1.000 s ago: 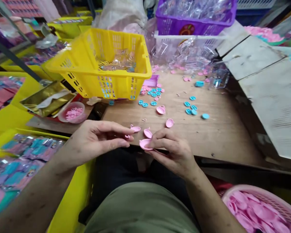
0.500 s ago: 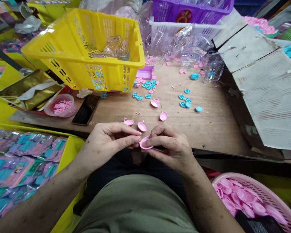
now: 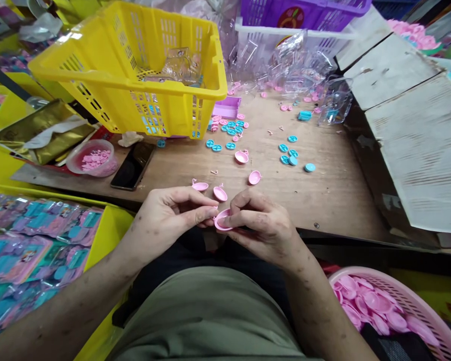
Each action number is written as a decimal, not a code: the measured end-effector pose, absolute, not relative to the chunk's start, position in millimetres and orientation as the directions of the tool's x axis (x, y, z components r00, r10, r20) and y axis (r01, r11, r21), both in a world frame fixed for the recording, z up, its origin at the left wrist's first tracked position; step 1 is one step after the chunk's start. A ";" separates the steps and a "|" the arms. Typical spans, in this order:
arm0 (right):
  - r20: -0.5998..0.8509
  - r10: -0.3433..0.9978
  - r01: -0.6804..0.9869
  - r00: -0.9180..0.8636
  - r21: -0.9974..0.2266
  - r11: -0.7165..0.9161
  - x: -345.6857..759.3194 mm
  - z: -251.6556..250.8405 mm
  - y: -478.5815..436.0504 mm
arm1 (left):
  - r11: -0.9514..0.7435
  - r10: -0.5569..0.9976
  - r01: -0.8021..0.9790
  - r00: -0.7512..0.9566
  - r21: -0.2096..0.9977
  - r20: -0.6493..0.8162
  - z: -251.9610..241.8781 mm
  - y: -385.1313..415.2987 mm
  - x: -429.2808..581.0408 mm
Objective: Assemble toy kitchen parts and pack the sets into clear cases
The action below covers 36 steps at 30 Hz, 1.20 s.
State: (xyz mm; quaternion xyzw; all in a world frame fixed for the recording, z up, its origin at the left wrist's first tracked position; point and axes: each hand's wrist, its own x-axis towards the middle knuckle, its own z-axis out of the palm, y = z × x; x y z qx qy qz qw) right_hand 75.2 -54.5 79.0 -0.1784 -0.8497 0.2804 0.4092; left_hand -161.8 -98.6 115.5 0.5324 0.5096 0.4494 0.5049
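Between finger and thumb my right hand [image 3: 261,220] grips a pink oval cup [image 3: 222,219] at the table's front edge. My left hand [image 3: 176,215] pinches at the cup's left end, on a small pink piece mostly hidden by the fingertips. Just beyond the hands lie more pink cups: one [image 3: 220,193] close to the fingers, another [image 3: 200,186] to its left, a third [image 3: 254,177] to the right. Farther back sits a pink cup [image 3: 241,157] with a small hook-like part. A loose pink hook [image 3: 214,172] rests on the wood.
A yellow basket [image 3: 135,87] stands back left, beside a phone [image 3: 133,166] and a tub of pink bits [image 3: 95,159]. Teal discs [image 3: 284,159] and clear plastic shells [image 3: 296,75] lie farther back. A pink basket [image 3: 409,286] of pink pieces is at lower right.
The view has shifted slightly. Both hands keep their pinch on the pink cup, which has tilted a little and moved slightly left. The fingers have shifted only a little.
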 end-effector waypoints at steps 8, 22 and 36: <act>0.605 0.561 0.101 -0.565 -0.624 0.775 74.2 74.2 -57.0 | -0.006 0.997 0.154 0.081 0.988 -0.007 115.0 -99.8 -162.2; 0.553 0.693 0.299 -0.463 -0.639 0.709 84.7 59.3 -28.3 | -0.183 0.983 0.440 0.092 0.879 0.158 89.9 -71.9 -187.7; 0.439 0.842 0.710 -0.313 -0.481 0.514 138.4 -13.1 36.2 | -0.123 0.968 0.939 0.043 0.320 0.246 122.6 -12.5 -252.4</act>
